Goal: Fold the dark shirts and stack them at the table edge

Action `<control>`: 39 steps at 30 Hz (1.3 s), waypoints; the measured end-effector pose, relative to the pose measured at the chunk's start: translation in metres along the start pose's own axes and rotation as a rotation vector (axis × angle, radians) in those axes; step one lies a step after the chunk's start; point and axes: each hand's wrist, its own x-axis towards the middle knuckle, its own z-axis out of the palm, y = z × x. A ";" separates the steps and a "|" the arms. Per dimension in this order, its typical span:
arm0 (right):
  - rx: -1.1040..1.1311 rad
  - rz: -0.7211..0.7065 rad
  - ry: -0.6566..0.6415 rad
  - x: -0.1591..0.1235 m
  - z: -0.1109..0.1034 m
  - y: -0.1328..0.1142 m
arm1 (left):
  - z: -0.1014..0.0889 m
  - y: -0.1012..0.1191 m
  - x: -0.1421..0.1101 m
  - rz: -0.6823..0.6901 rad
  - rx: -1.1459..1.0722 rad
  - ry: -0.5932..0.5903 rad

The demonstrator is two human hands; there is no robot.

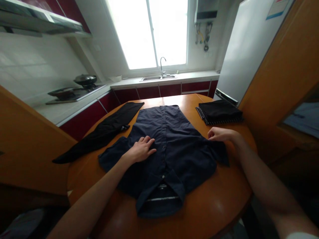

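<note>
A dark navy button-up shirt [179, 142] lies spread front side up on the wooden table, its collar [159, 209] toward me and its hem toward the window. On the shirt's left front my left hand [141, 149] rests flat, fingers apart. My right hand [220, 134] is closed at the shirt's right side, near the right sleeve [220, 152]; its fingertips pinch the cloth there, partly hidden by the hand. The left sleeve [112, 154] lies out on the table.
Black garment [107, 129] lies lengthwise at the left of the round wooden table [211, 205]. A folded black stack [219, 111] sits at the back right. Beyond are a counter with a sink [152, 78], a stove with pans [84, 80], and a refrigerator [249, 49] at right.
</note>
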 end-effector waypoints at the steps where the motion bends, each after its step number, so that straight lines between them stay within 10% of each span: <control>1: -0.005 0.000 0.032 0.002 0.000 0.000 | -0.002 0.000 -0.003 -0.001 -0.002 -0.020; 7: -0.042 0.066 0.555 0.035 0.013 0.001 | -0.002 0.004 -0.012 -0.018 -0.004 -0.029; 14: 0.201 0.169 0.457 0.088 0.020 -0.024 | 0.029 0.005 0.012 -0.001 -0.114 0.218; 27: -0.013 0.211 0.439 0.207 -0.033 -0.096 | 0.045 -0.003 0.021 -0.001 -0.207 0.231; 33: -0.154 0.019 0.462 0.225 0.000 -0.143 | 0.046 -0.004 0.020 0.042 -0.203 0.254; 37: -0.211 -0.357 0.281 0.222 0.017 -0.150 | 0.046 -0.004 0.019 0.038 -0.225 0.254; 39: -0.204 -0.432 0.406 0.224 0.010 -0.142 | 0.046 -0.004 0.019 0.033 -0.236 0.251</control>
